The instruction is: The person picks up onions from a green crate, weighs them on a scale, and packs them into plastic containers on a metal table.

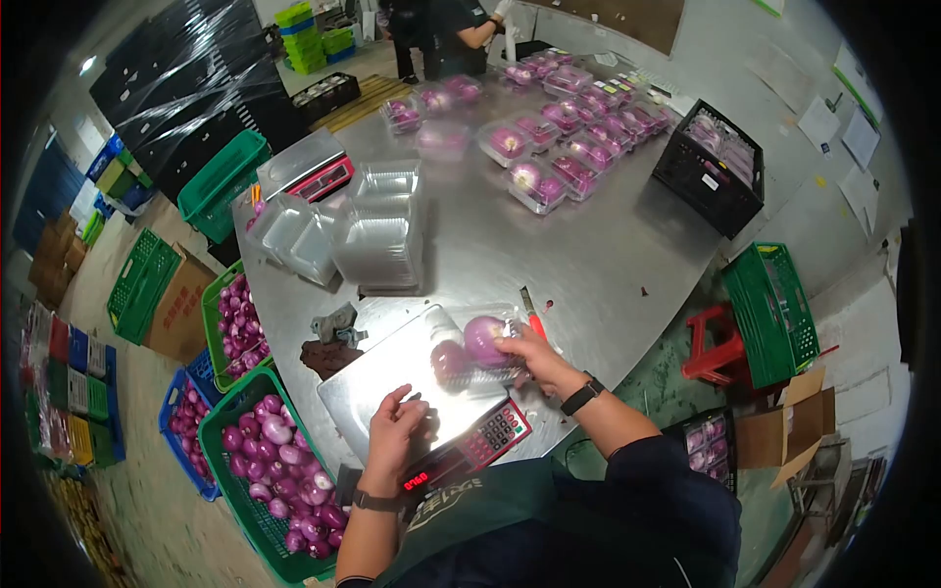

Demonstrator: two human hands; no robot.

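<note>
My right hand (529, 355) grips a purple onion (484, 339) at a clear plastic container (500, 377) over the right part of a steel scale plate (377, 367). Another onion (450, 363) is beside it, to the left. My left hand (394, 421) is held over the plate's lower left, fingers apart and holding nothing. Below the plate, the scale's red keypad and display (470, 446) face me. A knife with a red handle (534, 318) lies just beyond my right hand.
Stacked empty containers (377, 240) and a second scale (319, 176) stand at the table's left. Packed onions (564, 147) fill the back, near a black crate (711, 171). A green crate of onions (279, 470) is at lower left. A person (456, 34) stands behind the table.
</note>
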